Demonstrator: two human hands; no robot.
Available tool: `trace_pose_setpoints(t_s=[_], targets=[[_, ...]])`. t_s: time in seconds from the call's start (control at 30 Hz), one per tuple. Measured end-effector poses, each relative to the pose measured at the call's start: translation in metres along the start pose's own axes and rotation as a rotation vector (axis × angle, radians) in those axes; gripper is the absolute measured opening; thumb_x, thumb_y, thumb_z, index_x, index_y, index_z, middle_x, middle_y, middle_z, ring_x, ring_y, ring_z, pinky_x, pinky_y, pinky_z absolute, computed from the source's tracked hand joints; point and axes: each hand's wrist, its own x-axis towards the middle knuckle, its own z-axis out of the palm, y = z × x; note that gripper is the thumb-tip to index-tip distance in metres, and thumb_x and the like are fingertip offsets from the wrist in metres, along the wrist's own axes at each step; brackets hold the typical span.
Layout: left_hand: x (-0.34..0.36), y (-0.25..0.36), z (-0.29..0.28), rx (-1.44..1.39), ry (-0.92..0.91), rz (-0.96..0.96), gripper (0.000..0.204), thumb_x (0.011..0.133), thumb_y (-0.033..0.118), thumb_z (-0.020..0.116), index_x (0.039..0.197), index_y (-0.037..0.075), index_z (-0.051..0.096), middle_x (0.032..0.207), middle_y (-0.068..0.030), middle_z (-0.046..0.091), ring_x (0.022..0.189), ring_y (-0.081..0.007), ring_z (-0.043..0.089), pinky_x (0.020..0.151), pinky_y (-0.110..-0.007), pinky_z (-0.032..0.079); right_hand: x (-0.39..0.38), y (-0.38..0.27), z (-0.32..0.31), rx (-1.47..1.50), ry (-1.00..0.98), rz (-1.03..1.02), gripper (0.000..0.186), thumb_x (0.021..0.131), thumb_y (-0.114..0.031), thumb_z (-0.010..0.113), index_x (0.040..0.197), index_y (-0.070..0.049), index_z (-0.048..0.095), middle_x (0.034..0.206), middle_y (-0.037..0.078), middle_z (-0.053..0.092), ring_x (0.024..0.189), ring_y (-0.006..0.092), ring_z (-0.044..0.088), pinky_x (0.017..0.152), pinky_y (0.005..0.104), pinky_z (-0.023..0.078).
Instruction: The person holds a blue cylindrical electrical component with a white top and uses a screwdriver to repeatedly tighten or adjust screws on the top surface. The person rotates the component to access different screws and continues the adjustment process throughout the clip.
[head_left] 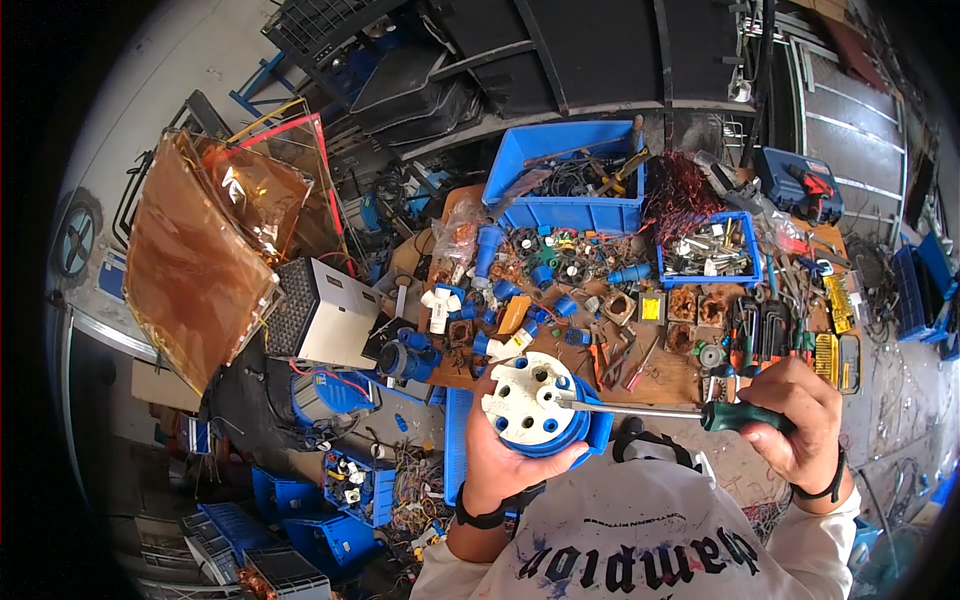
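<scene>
A person's two bare hands work close together, just short of the near edge of a cluttered wooden surface [455, 373]. The left hand [500, 465] is curled around a round blue plug [563, 437], thumb pressed on the near side, the other fingers mostly hidden. The plug's white face [520, 425], dotted with holes, is turned up toward the viewer. The right hand [800, 420] is wrapped firmly around the green handle of a screwdriver [650, 410]; its blade runs leftward across to the white face, the tip beside a hole near the middle. Whether it sits in that hole or only against its rim cannot be told.

To do this well, the left hand should brace the plug so it cannot twist, its fingers clear of the blade's path. The blade looks low and slanted; lining it up squarely, then pressing steadily before turning, should lessen slipping.

Straight beyond the hands lie pliers [598, 362] with orange-red handles. Farther off stands a large blue crate [590, 217] of tools, and to its right a smaller blue tray [715, 280] of metal parts.
</scene>
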Motion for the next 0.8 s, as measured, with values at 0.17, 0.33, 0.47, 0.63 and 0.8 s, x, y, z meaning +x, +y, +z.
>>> trace_pose_setpoints(t_s=[0.17, 0.33, 0.47, 0.63, 0.8], targets=[[0.0, 0.001, 0.002, 0.017, 0.012, 0.017, 0.093, 0.061, 0.018, 0.098, 0.135, 0.0, 0.045, 0.126, -0.0132, 0.062, 0.114, -0.0215, 0.064, 0.099, -0.036, 0.052, -0.002, 0.001, 0.0, 0.117, -0.065, 0.071, 0.045, 0.083, -0.033, 0.085, 0.108, -0.003, 0.062, 0.092, 0.012, 0.066, 0.076, 0.0252, 0.066, 0.067, 0.034, 0.053], [-0.003, -0.003, 0.001, -0.061, 0.033, -0.006, 0.093, 0.062, 0.017, 0.098, 0.136, -0.001, 0.044, 0.126, -0.0137, 0.062, 0.115, -0.0217, 0.064, 0.099, -0.036, 0.052, 0.002, 0.003, 0.003, 0.104, -0.016, -0.018, 0.046, 0.079, -0.025, 0.089, 0.106, -0.003, 0.059, 0.095, 0.014, 0.066, 0.08, 0.026, 0.066, 0.071, 0.0347, 0.053], [-0.001, -0.005, 0.002, -0.027, 0.02, -0.01, 0.094, 0.063, 0.017, 0.097, 0.137, -0.001, 0.043, 0.128, -0.0143, 0.061, 0.116, -0.0222, 0.063, 0.1, -0.037, 0.051, 0.001, 0.002, -0.002, 0.149, -0.027, 0.018, 0.031, 0.085, -0.023, 0.083, 0.101, -0.001, 0.067, 0.09, 0.013, 0.07, 0.079, 0.027, 0.068, 0.069, 0.0359, 0.054], [0.001, -0.004, 0.006, -0.079, 0.046, -0.014, 0.093, 0.063, 0.017, 0.097, 0.137, -0.001, 0.043, 0.127, -0.0144, 0.061, 0.117, -0.0228, 0.063, 0.1, -0.037, 0.051, 0.002, 0.003, -0.001, 0.208, -0.118, 0.173, 0.045, 0.082, -0.029, 0.086, 0.108, -0.002, 0.061, 0.092, 0.012, 0.07, 0.076, 0.028, 0.068, 0.068, 0.0362, 0.053], [0.001, -0.005, 0.005, 0.005, 0.05, -0.023, 0.094, 0.063, 0.017, 0.097, 0.138, -0.001, 0.042, 0.127, -0.0151, 0.062, 0.116, -0.0228, 0.063, 0.1, -0.037, 0.051, 0.009, 0.01, 0.006, 0.17, -0.045, 0.033, 0.051, 0.072, -0.014, 0.092, 0.109, -0.003, 0.059, 0.09, 0.015, 0.066, 0.078, 0.029, 0.066, 0.07, 0.0364, 0.053]])
